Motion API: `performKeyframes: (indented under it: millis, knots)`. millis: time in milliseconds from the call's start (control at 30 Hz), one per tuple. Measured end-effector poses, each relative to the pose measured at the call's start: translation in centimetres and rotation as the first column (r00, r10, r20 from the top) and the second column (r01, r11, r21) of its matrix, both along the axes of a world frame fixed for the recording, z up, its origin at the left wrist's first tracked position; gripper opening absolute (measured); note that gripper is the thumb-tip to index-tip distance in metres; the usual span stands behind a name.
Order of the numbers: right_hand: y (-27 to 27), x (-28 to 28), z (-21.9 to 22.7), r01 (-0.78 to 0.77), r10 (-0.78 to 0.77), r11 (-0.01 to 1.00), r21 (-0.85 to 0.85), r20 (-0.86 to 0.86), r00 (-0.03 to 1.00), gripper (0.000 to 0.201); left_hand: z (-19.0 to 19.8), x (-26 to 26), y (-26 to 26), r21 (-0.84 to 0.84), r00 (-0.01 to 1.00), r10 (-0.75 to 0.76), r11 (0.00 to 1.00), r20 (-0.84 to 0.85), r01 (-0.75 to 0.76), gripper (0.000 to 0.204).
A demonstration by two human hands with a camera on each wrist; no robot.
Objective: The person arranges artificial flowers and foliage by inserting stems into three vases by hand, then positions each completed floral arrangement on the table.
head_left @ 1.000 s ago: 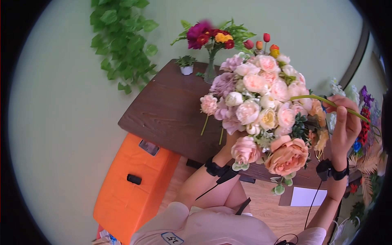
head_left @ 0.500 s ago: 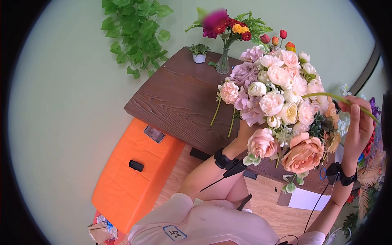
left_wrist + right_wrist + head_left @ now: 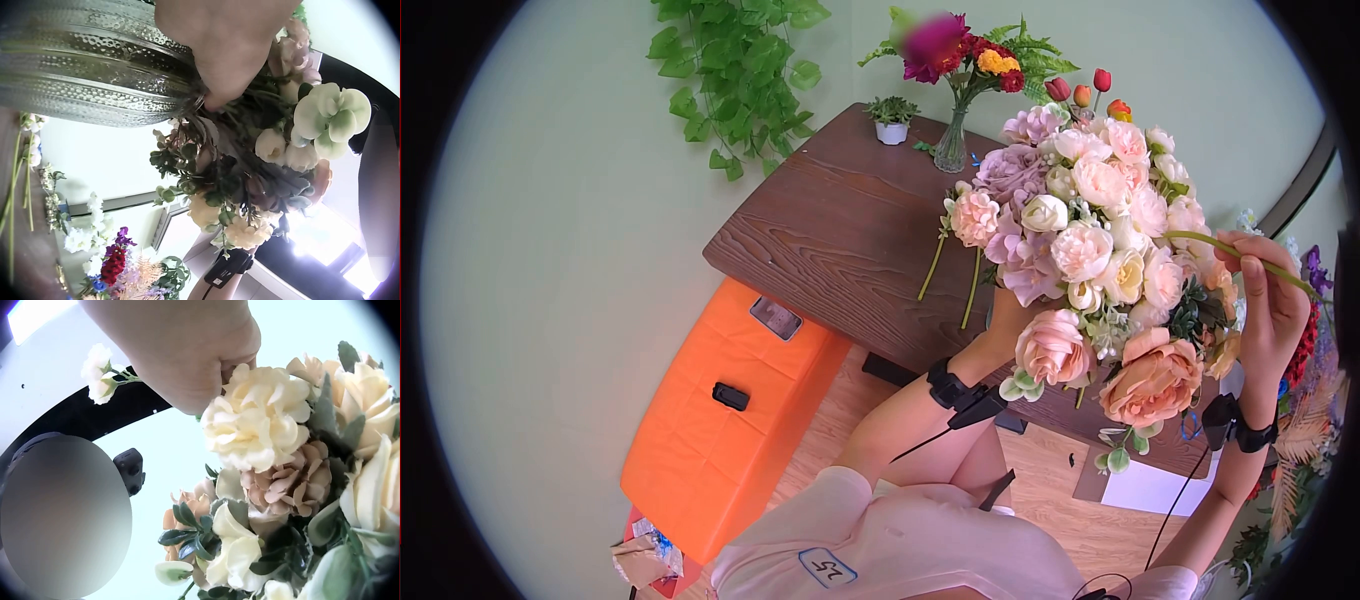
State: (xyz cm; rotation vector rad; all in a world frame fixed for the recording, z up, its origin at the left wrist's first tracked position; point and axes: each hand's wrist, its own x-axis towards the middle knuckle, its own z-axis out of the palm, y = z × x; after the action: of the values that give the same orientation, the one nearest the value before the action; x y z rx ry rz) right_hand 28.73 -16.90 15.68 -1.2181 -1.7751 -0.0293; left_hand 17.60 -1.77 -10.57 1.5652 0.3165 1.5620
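A large bouquet of pink, cream, lilac and peach flowers [image 3: 1100,190] fills a ribbed clear glass vase [image 3: 94,69]. My left hand [image 3: 228,44] grips the vase around its neck, just under the blooms; flowers cover most of this hand in the head view. At the bouquet's right side my right hand [image 3: 1272,290] pinches a green stem [image 3: 1215,242] between thumb and fingers. The stem's cut end points over the blooms. In the right wrist view small white blossoms [image 3: 100,374] stick out past the hand on a green stalk.
A dark wooden table [image 3: 830,220] bears a smaller vase of red and yellow flowers [image 3: 952,145], a potted succulent [image 3: 892,120] and loose stems [image 3: 935,265]. On the left an orange bench [image 3: 700,430] holds a phone [image 3: 776,318] and a black device [image 3: 730,397]. More flowers stand at right.
The head view has shifted, so table, bouquet and hands appear further right. Both hands keep their holds, the right one on the stem and the left one at the vase.
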Motion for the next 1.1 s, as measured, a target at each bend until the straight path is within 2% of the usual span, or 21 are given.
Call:
performKeyframes:
  millis: [67,300,500,533,567,600,700,733,767,800,833,900,967,1033,1067,1100]
  knots:
    - [0.0,-0.1,0.1,-0.026,0.025,0.999,0.022,0.06,0.998,0.015,0.0,0.1,0.1,-0.004,1.0,-0.001,1.0,0.009,0.001,0.021]
    - [0.8,-0.4,0.0,-0.033,0.035,0.998,-0.052,0.029,0.999,0.016,-0.1,0.5,0.5,-0.02,0.999,-0.014,1.0,0.034,0.014,0.022]
    - [1.4,1.0,0.4,0.035,-0.041,0.996,-0.078,-0.082,0.996,0.02,0.1,0.2,0.4,-0.053,0.992,-0.052,0.997,0.111,0.058,0.021]
    - [1.9,1.3,0.3,0.035,-0.054,0.994,-0.106,-0.19,0.98,0.02,0.0,0.0,0.3,-0.056,0.99,-0.063,0.996,0.124,0.071,0.021]
    - [2.1,1.5,0.3,0.037,-0.074,0.991,-0.129,-0.295,0.953,0.02,0.1,0.2,0.3,-0.054,0.987,-0.082,0.994,0.14,0.09,0.021]
    - [2.3,1.5,0.4,0.054,-0.086,0.991,-0.118,-0.289,0.953,0.02,0.0,-0.2,0.4,-0.049,0.982,-0.105,0.992,0.157,0.114,0.021]
    - [3.0,-0.4,0.8,0.083,-0.149,0.982,-0.169,-0.427,0.892,0.019,0.1,-0.2,0.6,-0.024,0.956,-0.199,0.978,0.214,0.209,0.02]
    - [3.3,-0.1,0.8,0.04,-0.102,0.987,-0.158,-0.404,0.909,0.02,-2.3,-4.9,-1.5,-0.016,0.945,-0.233,0.97,0.231,0.243,0.02]
    - [3.4,-0.3,0.7,0.02,-0.085,0.987,-0.159,-0.417,0.905,0.02,-2.7,-5.3,-1.8,-0.009,0.932,-0.265,0.961,0.247,0.276,0.02]
    - [3.5,-0.5,0.7,-0.002,-0.067,0.987,-0.159,-0.431,0.9,0.021,-2.8,-4.9,-1.9,-0.002,0.919,-0.297,0.951,0.261,0.308,0.02]
    - [3.6,-0.5,0.7,0.021,-0.083,0.989,-0.149,-0.428,0.9,0.021,-0.2,-0.5,0.7,0.004,0.905,-0.325,0.941,0.273,0.337,0.02]
    - [3.6,-0.4,0.8,0.017,-0.093,0.986,-0.165,-0.46,0.883,0.021,-3.0,-5.0,-1.8,0.013,0.879,-0.376,0.921,0.293,0.39,0.02]
    - [3.3,-0.6,1.0,0.024,-0.098,0.987,-0.159,-0.473,0.876,0.022,-0.6,-1.4,0.3,0.02,0.853,-0.417,0.901,0.312,0.433,0.02]
    - [3.6,-0.2,1.0,-0.066,-0.039,0.981,-0.181,-0.524,0.851,0.023,-0.8,-1.6,-0.4,0.018,0.835,-0.438,0.888,0.333,0.459,0.019]
    - [3.5,0.0,1.0,-0.055,-0.044,0.984,-0.172,-0.522,0.852,0.023,-0.6,-1.5,0.0,0.022,0.822,-0.455,0.879,0.342,0.477,0.019]
    - [3.4,-0.1,1.1,-0.124,0.006,0.977,-0.176,-0.556,0.831,0.023,-0.5,-1.6,0.3,0.027,0.81,-0.47,0.87,0.351,0.493,0.019]
